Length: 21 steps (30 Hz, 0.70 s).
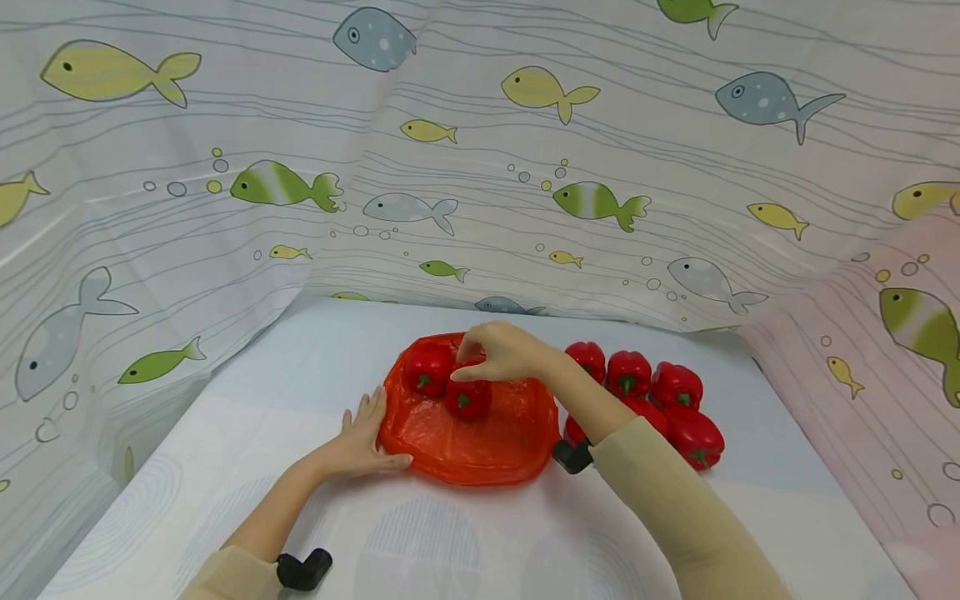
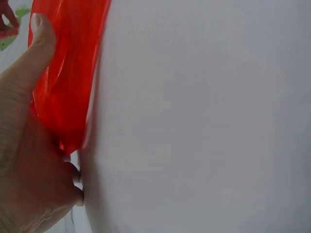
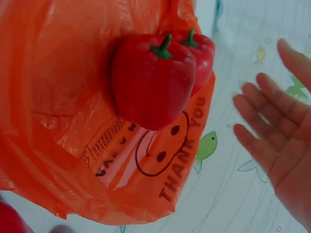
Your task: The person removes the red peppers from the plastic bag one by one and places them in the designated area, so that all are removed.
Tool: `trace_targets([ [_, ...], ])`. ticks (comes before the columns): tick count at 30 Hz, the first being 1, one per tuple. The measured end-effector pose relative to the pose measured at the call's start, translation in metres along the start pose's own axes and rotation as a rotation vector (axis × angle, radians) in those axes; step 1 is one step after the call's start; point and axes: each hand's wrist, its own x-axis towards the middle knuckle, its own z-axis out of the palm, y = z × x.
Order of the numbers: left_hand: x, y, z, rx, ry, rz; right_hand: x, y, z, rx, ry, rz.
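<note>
An orange plastic bag (image 1: 480, 446) lies spread open on the table, its edge rolled into a rim. Two red bell peppers rest inside: one bell pepper (image 1: 426, 367) toward the back left, another bell pepper (image 1: 468, 402) beside it; both have green stems. My left hand (image 1: 358, 442) lies against the bag's left side with fingers spread, its thumb along the bag's front edge. My right hand (image 1: 506, 354) is over the peppers in the head view. In the right wrist view this hand (image 3: 286, 131) holds nothing, its fingers loosely extended and apart from the nearer pepper (image 3: 150, 87).
Several more red bell peppers (image 1: 678, 385) sit in a cluster on the table right of the bag, partly hidden by my right forearm. A fish-patterned curtain (image 1: 465, 167) hangs behind the table (image 1: 330, 350) and along both sides.
</note>
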Motion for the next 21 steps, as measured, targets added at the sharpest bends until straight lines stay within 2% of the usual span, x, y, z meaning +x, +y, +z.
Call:
trace_targets([
  [5, 0.001, -0.001, 0.0, -0.006, 0.004, 0.004, 0.011, 0.005, 0.002, 0.005, -0.067, 0.083],
  [10, 0.002, -0.002, 0.001, -0.01, -0.003, 0.01, 0.02, 0.011, 0.008, 0.043, -0.066, 0.138],
  [16, 0.001, 0.0, 0.0, -0.016, -0.005, 0.01, 0.029, 0.016, 0.015, 0.028, -0.072, 0.19],
  [21, 0.0, 0.003, 0.0, -0.005, -0.004, 0.007, 0.035, 0.02, 0.024, 0.022, -0.091, 0.281],
])
